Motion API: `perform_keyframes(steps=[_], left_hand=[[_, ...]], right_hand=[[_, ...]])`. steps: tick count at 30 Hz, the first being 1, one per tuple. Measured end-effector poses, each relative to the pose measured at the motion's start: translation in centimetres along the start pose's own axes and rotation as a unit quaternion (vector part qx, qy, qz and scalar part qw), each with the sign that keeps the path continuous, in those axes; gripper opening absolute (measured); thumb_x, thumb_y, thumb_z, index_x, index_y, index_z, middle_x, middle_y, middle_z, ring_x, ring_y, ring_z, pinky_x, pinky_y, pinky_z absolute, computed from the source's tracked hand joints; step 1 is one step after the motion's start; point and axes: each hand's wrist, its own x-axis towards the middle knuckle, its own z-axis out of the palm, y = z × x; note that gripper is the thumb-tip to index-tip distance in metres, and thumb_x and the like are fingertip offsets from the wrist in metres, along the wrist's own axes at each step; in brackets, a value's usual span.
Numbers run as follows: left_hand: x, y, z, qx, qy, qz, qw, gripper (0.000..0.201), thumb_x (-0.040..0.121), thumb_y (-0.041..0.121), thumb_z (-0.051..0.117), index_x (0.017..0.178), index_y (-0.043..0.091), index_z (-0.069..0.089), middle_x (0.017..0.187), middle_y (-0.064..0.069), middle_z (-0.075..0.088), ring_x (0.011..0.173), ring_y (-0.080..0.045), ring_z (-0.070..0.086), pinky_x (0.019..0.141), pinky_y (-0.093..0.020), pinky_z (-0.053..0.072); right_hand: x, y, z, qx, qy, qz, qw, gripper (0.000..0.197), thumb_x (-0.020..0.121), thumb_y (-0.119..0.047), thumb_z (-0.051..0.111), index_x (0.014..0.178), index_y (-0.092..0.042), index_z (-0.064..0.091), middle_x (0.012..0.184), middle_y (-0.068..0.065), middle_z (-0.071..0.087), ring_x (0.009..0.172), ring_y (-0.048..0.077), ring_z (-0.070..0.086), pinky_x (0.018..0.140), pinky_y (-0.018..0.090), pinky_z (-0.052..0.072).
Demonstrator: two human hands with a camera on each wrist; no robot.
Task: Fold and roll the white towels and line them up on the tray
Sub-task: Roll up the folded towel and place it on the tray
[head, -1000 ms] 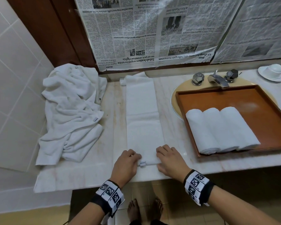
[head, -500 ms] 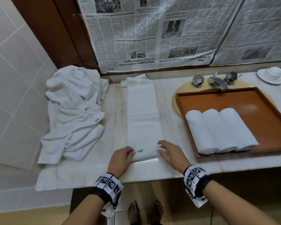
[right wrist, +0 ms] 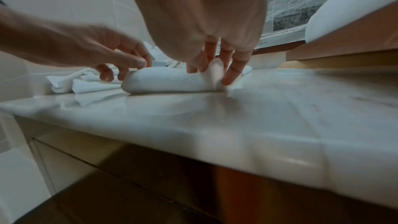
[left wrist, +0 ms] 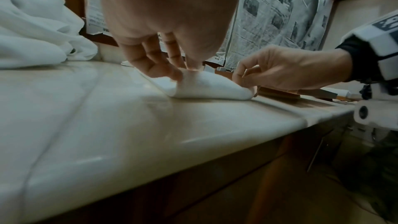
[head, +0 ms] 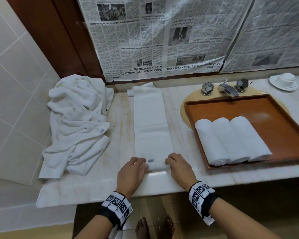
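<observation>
Since a second ago, rolled the folded towel [head: 151, 130] further toward 12 o'clock, left hand [head: 132, 171] and right hand [head: 179, 167] both clamped on its roll: fourth roll under way.

A bathroom, likely a hotel's: a marble vanity counter [head: 162, 183] with a sink [head: 185, 107] and chrome tap [head: 229, 88] at upper right, white wall tiles [head: 16, 94] at left, and rolled towels [head: 231, 140] lined up on a tray [head: 283, 125].

The tray [head: 248, 104] is cut off at the right edge. The left hand [head: 131, 171] hides 1 end of the towel roll [head: 156, 165]. The small tag [head: 150, 160] is too tiny to read.
</observation>
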Motion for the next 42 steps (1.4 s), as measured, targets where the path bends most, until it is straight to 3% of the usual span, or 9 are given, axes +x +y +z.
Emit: perform_keyframes(steps=[4,9,12,15,20,28,34,39,42], left_hand=[[-0.3,-0.5,0.2,0.029,-0.024,0.005,0.999,0.026,0.098,0.049,0.053,0.119,0.037,0.063,0.12,0.016,0.058,0.104,-0.011,0.058,0.074,-0.032,0.053],[1.6,0.1,-0.1,0.039,-0.019,-0.031,0.999,0.025,0.102,0.043,0.05,0.11,0.03,0.07,0.121,0.009,0.052,0.107,-0.015,0.05,0.07,-0.033,0.05],[2.0,0.6,0.9,0.058,-0.037,-0.019,0.997,0.026,0.103,0.028,0.048,0.121,0.023,0.066,0.121,0.001,0.05,0.107,-0.02,0.047,0.069,-0.034,0.05],[1.2,1.0,1.6,0.048,-0.048,0.005,0.998,0.038,0.098,0.034,0.047,0.133,0.022,0.057,0.123,0.0,0.054,0.108,-0.023,0.047,0.074,-0.034,0.052],[1.0,-0.1,1.9,0.04,-0.018,0.024,0.999,0.044,0.085,0.044,0.046,0.117,0.021,0.066,0.11,0.001,0.063,0.098,-0.028,0.055,0.073,-0.039,0.055],[2.4,-0.8,0.3,0.017,-0.088,0.006,0.996,0.041,0.097,0.044,0.054,0.132,0.022,0.059,0.126,0.002,0.054,0.118,-0.023,0.043,0.096,-0.033,0.042],[3.8,-1.3,-0.6,-0.086,-0.122,-0.061,0.987,0.036,0.091,0.052,0.06,0.111,0.024,0.067,0.104,0.005,0.067,0.1,-0.017,0.061,0.079,-0.027,0.04],[3.8,-0.7,-0.6,-0.103,-0.096,-0.092,0.986,0.032,0.095,0.047,0.061,0.119,0.027,0.063,0.109,0.007,0.064,0.107,-0.015,0.06,0.085,-0.026,0.041],[4.0,-0.3,-0.6,-0.055,-0.096,-0.084,0.99,0.034,0.095,0.052,0.058,0.11,0.024,0.069,0.103,0.003,0.062,0.099,-0.017,0.059,0.078,-0.027,0.038]], right_hand=[[-0.1,0.3,-0.6,-0.013,-0.024,-0.024,0.999,0.022,0.081,-0.016,0.061,0.102,-0.013,0.066,0.105,0.0,0.062,0.096,0.019,0.056,0.069,0.027,0.052],[1.2,0.2,-0.6,-0.074,-0.035,-0.024,0.996,0.026,0.061,-0.016,0.078,0.086,-0.013,0.069,0.096,0.002,0.062,0.087,0.024,0.061,0.062,0.034,0.054],[1.7,-0.1,-0.5,-0.09,-0.039,-0.017,0.995,0.014,0.064,-0.014,0.072,0.077,-0.011,0.068,0.091,0.002,0.058,0.084,0.026,0.059,0.061,0.035,0.05],[2.4,0.3,-0.6,-0.029,-0.075,0.026,0.996,0.021,0.084,-0.016,0.06,0.101,-0.007,0.069,0.107,0.003,0.057,0.104,0.023,0.051,0.077,0.033,0.049],[3.1,1.3,-2.2,0.076,-0.132,0.039,0.988,0.031,0.096,-0.023,0.059,0.126,-0.012,0.062,0.12,0.003,0.059,0.112,0.02,0.05,0.095,0.026,0.037],[2.8,1.7,-2.5,0.148,-0.114,0.087,0.979,0.019,0.097,-0.033,0.059,0.113,-0.023,0.058,0.111,-0.001,0.066,0.104,0.015,0.059,0.093,0.031,0.047],[2.6,0.9,-1.9,0.014,-0.098,0.02,0.995,0.014,0.102,-0.029,0.046,0.112,-0.026,0.055,0.1,-0.001,0.061,0.089,0.021,0.056,0.078,0.037,0.049],[1.3,1.0,-1.1,-0.084,-0.087,-0.054,0.991,0.035,0.088,-0.042,0.056,0.115,-0.021,0.059,0.107,-0.002,0.059,0.095,0.02,0.056,0.069,0.033,0.052],[1.4,1.0,-1.2,-0.057,-0.1,-0.032,0.993,0.034,0.09,-0.034,0.062,0.12,-0.017,0.059,0.115,0.0,0.057,0.104,0.023,0.055,0.077,0.033,0.049]])
